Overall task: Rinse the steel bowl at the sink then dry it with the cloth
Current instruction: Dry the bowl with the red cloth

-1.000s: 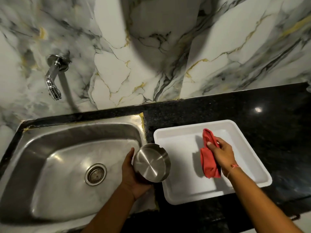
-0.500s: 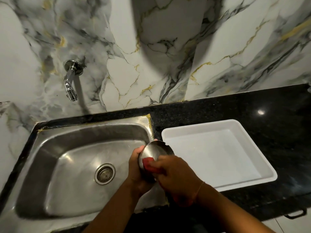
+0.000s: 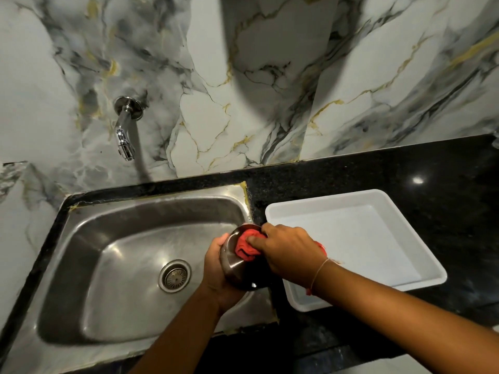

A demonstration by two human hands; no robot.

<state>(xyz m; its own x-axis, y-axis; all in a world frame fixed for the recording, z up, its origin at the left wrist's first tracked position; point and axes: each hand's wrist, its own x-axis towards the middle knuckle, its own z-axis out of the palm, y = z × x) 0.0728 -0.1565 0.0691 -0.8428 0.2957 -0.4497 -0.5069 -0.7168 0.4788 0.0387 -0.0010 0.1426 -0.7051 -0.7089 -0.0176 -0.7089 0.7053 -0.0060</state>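
Observation:
A small steel bowl (image 3: 237,268) is held over the right rim of the steel sink (image 3: 129,255), its base turned toward me. My left hand (image 3: 216,268) grips it from the left and below. My right hand (image 3: 289,252) presses a bunched red cloth (image 3: 245,245) against the bowl's upper side. Part of the cloth is hidden under my fingers, and a red end shows by my wrist.
A chrome tap (image 3: 124,130) juts from the marble wall above the sink's back left, with no water running. A white plastic tray (image 3: 359,238) sits on the black granite counter (image 3: 405,168) right of the sink. The drain (image 3: 175,276) lies at the basin's middle.
My right hand lifted the red cloth out of the white tray and brought it left onto the bowl. The bowl stays in my left hand. The view has shifted left.

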